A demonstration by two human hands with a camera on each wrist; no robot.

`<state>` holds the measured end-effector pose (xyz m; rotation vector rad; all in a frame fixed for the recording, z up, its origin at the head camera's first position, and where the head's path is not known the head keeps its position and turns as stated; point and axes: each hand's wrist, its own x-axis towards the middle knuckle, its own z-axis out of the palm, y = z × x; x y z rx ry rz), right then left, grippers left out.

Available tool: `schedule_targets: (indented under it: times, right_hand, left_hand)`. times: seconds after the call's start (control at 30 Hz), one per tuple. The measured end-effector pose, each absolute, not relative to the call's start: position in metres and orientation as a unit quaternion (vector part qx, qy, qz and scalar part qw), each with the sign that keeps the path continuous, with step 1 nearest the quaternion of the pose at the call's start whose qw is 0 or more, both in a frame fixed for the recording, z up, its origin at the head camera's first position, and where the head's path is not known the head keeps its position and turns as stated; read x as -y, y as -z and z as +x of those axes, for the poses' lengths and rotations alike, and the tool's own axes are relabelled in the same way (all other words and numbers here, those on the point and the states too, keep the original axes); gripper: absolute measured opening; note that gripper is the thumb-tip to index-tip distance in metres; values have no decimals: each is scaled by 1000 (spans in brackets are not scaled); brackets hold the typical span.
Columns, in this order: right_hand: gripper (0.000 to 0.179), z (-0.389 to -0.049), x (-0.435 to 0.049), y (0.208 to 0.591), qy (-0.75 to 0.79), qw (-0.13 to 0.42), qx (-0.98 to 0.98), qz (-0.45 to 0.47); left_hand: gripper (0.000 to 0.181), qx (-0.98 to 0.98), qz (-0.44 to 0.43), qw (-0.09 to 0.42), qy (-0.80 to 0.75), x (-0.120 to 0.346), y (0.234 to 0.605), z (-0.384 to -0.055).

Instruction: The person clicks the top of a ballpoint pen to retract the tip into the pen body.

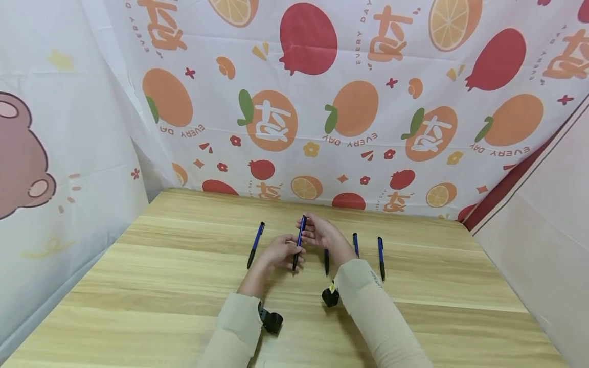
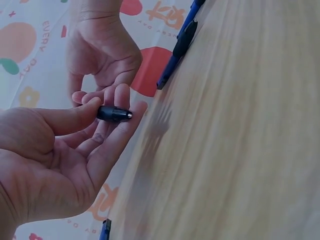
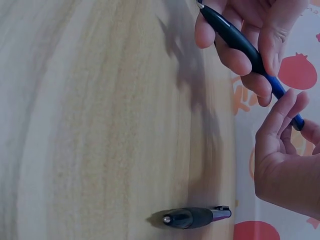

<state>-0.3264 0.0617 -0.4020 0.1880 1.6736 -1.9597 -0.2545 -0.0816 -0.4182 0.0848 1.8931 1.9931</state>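
From where I stand, the held pen is up off the bench, between the person's two hands, over the part towards the far edge. The left grip pinches its black lower part, thumb on top and fingers spread underneath; the right grip pinches its top end between fingers and thumb.

From the head, the pen shows as a slim blue stick, its dark lower end towards the near edge. The right wrist view adds the shape: a small pointed metal tip, a thick glossy black section, then a blue shaft running up to the right fingers. The left wrist view catches it nearly end-on, just the black nose and bright tip past the left thumb, with the blue out of sight.

Only the head view takes in the whole row on the bench. The leftmost pen lies nearer the left edge; to the right are the next pen, partly behind the right hand, the third pen, cut off by the forearm, and the rightmost pen.
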Motion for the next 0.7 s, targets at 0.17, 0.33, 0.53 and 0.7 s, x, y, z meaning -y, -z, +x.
schedule_targets:
  times: [0.17, 0.33, 0.53, 0.7]
  right_hand:
    - [49, -326, -61, 402, 727, 269, -628, 76]
    - [49, -325, -61, 403, 728, 265, -627, 82]
    - [47, -326, -60, 403, 730, 262, -626, 84]
    - [48, -326, -60, 403, 727, 263, -628, 85]
  left_hand:
    - [24, -678, 25, 194, -708, 81, 417, -254]
    - [23, -679, 25, 196, -707, 81, 418, -254]
    - [23, -679, 21, 195, -708, 81, 418, -255]
    - [22, -681, 19, 193, -707, 81, 417, -255]
